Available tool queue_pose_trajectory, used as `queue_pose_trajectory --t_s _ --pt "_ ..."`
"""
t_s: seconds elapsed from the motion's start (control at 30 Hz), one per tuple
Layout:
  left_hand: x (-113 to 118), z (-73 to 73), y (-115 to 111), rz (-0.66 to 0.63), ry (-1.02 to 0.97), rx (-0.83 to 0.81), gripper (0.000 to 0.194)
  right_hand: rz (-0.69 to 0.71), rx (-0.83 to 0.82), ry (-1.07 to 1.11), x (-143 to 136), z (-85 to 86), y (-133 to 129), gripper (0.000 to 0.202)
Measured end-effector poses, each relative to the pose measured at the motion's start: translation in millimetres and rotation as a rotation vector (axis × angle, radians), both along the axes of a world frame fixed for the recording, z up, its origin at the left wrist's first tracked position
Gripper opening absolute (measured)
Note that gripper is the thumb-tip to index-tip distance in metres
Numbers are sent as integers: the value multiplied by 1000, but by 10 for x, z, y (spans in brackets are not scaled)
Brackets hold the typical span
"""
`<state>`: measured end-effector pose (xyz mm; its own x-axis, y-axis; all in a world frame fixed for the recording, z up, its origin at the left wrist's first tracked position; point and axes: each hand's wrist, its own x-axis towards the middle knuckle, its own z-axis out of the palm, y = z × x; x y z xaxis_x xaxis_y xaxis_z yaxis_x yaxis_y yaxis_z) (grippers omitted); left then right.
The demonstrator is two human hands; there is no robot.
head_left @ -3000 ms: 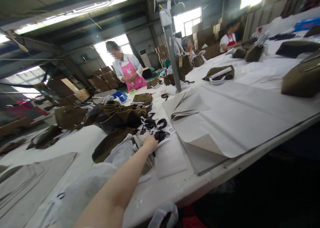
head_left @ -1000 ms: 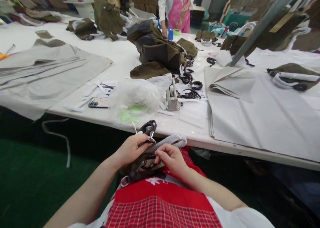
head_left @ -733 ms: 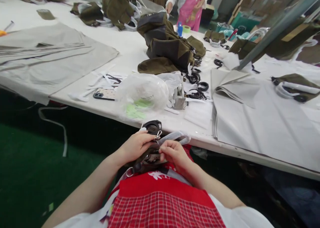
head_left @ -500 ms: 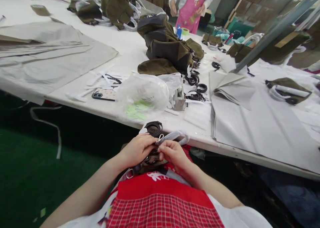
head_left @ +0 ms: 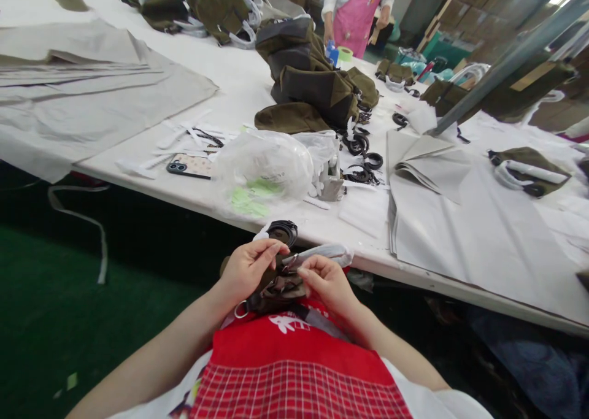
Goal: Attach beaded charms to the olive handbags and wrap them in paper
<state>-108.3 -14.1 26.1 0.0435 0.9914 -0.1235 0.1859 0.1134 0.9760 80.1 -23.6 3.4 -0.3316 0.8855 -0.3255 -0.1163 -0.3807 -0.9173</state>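
An olive-brown bag (head_left: 281,289) rests on my lap against the table edge, partly covered by my hands. My left hand (head_left: 251,267) is over its left side, thumb and fingers pinched together; what sits between them is too small to make out. Opposite it, my right hand (head_left: 327,281) is also pinched, close to a small metal clasp (head_left: 291,260); its fingertips hide anything held. Behind the right hand curves a handle wrapped in pale film (head_left: 334,253). A coiled black strap (head_left: 289,230) lies just beyond my left hand. At the bag's left end hangs a metal ring (head_left: 240,309).
On the table before me are a clear plastic bag (head_left: 267,161) with green scraps, a phone (head_left: 189,165) and several black coiled straps (head_left: 359,144). Olive bags (head_left: 313,94) are piled behind. Grey sheets (head_left: 478,222) lie right. A person in a pink apron (head_left: 356,17) stands across.
My hands have moved apart slightly; the left has lifted off the metal clasp, up and to the left. The clasp has dropped lower, toward the bag. The person opposite has shifted their hands.
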Motion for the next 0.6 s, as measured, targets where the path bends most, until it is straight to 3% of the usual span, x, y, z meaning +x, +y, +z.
queue_pose_trajectory --t_s 0.13,0.27,0.43,0.6 --pt "44 40 -20 -77 -183 -181 31 76 -153 179 103 -1 38 27" --pt "78 41 -4 -40 -229 -241 33 110 -110 286 115 5 72 38" --pt "92 44 -1 -70 -181 -256 28 -8 -72 120 74 -17 74 28" --pt "94 70 -27 -216 43 -126 23 38 66 -57 138 -42 47 31"
